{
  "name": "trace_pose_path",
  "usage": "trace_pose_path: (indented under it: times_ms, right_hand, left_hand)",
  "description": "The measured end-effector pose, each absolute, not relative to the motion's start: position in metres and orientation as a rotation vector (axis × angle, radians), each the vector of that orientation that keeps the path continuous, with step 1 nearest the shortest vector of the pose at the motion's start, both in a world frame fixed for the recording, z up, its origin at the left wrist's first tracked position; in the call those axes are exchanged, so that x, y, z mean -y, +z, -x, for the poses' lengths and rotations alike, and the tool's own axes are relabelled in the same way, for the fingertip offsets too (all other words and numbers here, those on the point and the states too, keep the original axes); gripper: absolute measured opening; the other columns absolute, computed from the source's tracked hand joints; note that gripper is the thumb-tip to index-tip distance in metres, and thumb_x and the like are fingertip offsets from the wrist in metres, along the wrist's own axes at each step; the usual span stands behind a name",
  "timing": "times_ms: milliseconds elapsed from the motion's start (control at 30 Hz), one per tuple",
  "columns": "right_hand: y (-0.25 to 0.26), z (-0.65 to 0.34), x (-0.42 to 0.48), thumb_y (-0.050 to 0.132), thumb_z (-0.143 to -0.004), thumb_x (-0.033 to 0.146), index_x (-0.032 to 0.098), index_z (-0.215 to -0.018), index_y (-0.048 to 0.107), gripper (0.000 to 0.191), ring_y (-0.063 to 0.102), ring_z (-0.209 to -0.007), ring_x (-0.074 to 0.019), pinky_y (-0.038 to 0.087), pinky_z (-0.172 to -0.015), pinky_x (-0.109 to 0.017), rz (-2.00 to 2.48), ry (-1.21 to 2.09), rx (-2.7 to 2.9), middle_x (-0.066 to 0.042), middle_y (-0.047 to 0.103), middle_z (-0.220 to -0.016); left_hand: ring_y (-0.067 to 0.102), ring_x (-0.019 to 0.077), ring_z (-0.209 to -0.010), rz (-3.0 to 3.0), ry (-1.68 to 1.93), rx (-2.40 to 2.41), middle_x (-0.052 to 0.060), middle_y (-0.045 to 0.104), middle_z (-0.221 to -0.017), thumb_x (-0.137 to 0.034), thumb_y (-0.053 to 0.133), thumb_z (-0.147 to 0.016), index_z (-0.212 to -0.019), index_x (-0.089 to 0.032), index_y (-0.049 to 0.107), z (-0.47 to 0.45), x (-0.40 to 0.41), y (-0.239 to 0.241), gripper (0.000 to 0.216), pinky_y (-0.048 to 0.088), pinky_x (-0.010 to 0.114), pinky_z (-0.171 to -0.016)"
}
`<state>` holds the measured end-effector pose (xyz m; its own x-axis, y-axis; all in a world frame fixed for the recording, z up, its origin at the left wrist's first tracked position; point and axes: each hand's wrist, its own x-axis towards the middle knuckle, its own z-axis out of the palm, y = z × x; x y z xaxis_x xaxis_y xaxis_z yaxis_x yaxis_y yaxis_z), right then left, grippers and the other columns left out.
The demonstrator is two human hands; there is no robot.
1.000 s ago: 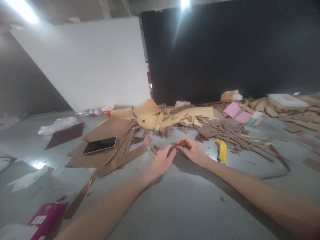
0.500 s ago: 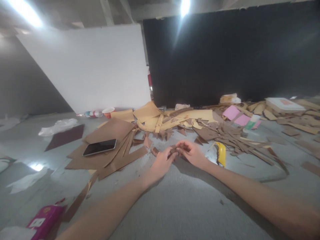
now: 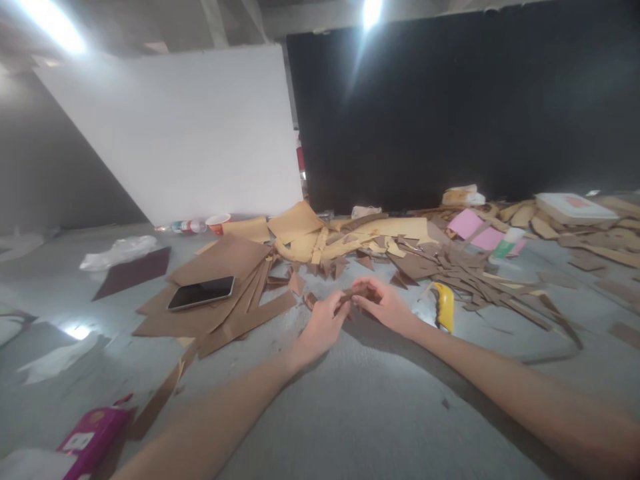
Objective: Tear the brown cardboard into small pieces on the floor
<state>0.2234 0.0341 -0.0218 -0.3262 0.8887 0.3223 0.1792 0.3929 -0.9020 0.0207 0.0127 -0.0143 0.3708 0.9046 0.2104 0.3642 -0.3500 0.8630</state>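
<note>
Head view: a small brown strip [image 3: 354, 292] is held over the middle of the bench [image 3: 380, 407], pinched between the fingertips of the left hand [image 3: 323, 323] and right hand [image 3: 385, 307]; the grip of each is closed on it. Its exact shape cannot be told, being partly covered by fingers. It is probably best steadied by the left grip while light, even pressure is applied by the right, so that creasing is avoided. Care is called for beside the left hand, where a curled brown piece [image 3: 310, 300] could be knocked. Rightward room is limited by a yellow tool [image 3: 447, 303], apparently a cutter; a phone [image 3: 201, 293] is supported by brown sheets [image 3: 227, 257].
</note>
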Motion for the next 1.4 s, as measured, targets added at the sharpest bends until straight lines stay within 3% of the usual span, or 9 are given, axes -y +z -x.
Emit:
trace_pose_path:
  times_ms: [133, 267, 467, 600, 733, 867, 1033, 1400]
  right_hand:
    - [-0.016, -0.224, -0.033, 0.063, -0.099, 0.054, 0.021, -0.092, 0.066, 0.034, 0.061, -0.062, -0.0153, 0.048, -0.059, -0.027, 0.992, 0.998, 1.86, 0.001, 0.066, -0.071]
    - [-0.019, -0.226, -0.033, 0.059, -0.102, 0.052, 0.022, -0.073, 0.062, 0.042, 0.056, -0.054, -0.0139, 0.045, -0.058, -0.027, 1.05, 0.893, 1.905, 0.002, 0.064, -0.06]
    - [-0.02, -0.227, -0.034, 0.049, -0.106, 0.055, 0.023, -0.078, 0.067, 0.046, 0.059, -0.054, -0.0157, 0.045, -0.058, -0.027, 1.016, 0.88, 1.953, 0.0, 0.067, -0.062]
    - [-0.024, -0.227, -0.038, 0.054, -0.105, 0.053, 0.023, -0.083, 0.067, 0.039, 0.059, -0.062, -0.0168, 0.045, -0.063, -0.028, 1.06, 0.738, 1.941, 0.001, 0.065, -0.067]
    - [-0.033, -0.226, -0.048, 0.057, -0.105, 0.042, 0.021, -0.084, 0.067, 0.031, 0.062, -0.078, -0.0197, 0.045, -0.073, -0.031, 1.083, 0.491, 2.036, -0.003, 0.066, -0.082]
    - [-0.044, -0.226, -0.054, 0.061, -0.103, 0.032, 0.02, -0.085, 0.066, 0.022, 0.063, -0.087, -0.022, 0.04, -0.081, -0.034, 1.227, 0.36, 2.174, -0.004, 0.067, -0.086]
    - [-0.051, -0.227, -0.056, 0.067, -0.099, 0.032, 0.021, -0.095, 0.065, 0.011, 0.063, -0.095, -0.0229, 0.037, -0.086, -0.035, 1.339, 0.3, 2.146, -0.004, 0.069, -0.096]
    - [-0.043, -0.225, -0.049, 0.069, -0.099, 0.033, 0.023, -0.106, 0.071, 0.012, 0.065, -0.099, -0.0231, 0.036, -0.091, -0.039, 1.379, 0.304, 2.11, -0.005, 0.07, -0.105]
  left_hand:
    - [0.074, 0.0205, -0.075, -1.874, 0.933, -1.094, 0.002, 0.075, -0.077, -0.042, 0.049, -0.107, -0.093, -0.021, 0.059, -0.02, -0.013, -0.014, 0.027, 0.051, 0.029, -0.071]
    - [0.073, 0.0199, -0.073, -1.87, 0.918, -1.091, 0.002, 0.075, -0.076, -0.041, 0.049, -0.106, -0.09, -0.022, 0.057, -0.021, -0.013, -0.015, 0.026, 0.05, 0.028, -0.069]
    - [0.071, 0.0191, -0.069, -1.902, 0.893, -1.126, 0.002, 0.076, -0.075, -0.04, 0.049, -0.106, -0.086, -0.022, 0.053, -0.022, -0.012, -0.017, 0.027, 0.049, 0.029, -0.067]
    - [0.071, 0.0203, -0.07, -1.916, 0.893, -1.185, 0.002, 0.077, -0.076, -0.038, 0.048, -0.106, -0.087, -0.022, 0.055, -0.02, -0.015, -0.019, 0.025, 0.052, 0.032, -0.073]
    - [0.072, 0.0247, -0.098, -2.064, 0.97, -1.288, 0.009, 0.077, -0.105, -0.024, 0.048, -0.104, -0.109, -0.021, 0.064, -0.021, -0.016, -0.022, 0.017, 0.056, 0.04, -0.09]
    - [0.06, 0.03, -0.124, -2.484, 0.884, -1.357, 0.013, 0.068, -0.13, -0.011, 0.048, -0.099, -0.127, -0.018, 0.062, -0.026, -0.01, -0.025, 0.032, 0.051, 0.05, -0.107]
    - [0.062, 0.0323, -0.124, -2.871, 0.62, -1.343, 0.016, 0.069, -0.128, -0.01, 0.044, -0.1, -0.135, -0.013, 0.062, -0.03, 0.0, -0.032, 0.039, 0.052, 0.05, -0.107]
    - [0.063, 0.0346, -0.114, -3.15, 0.311, -1.323, 0.024, 0.068, -0.125, -0.005, 0.046, -0.096, -0.128, -0.001, 0.067, -0.032, 0.008, -0.024, 0.038, 0.056, 0.048, -0.095]
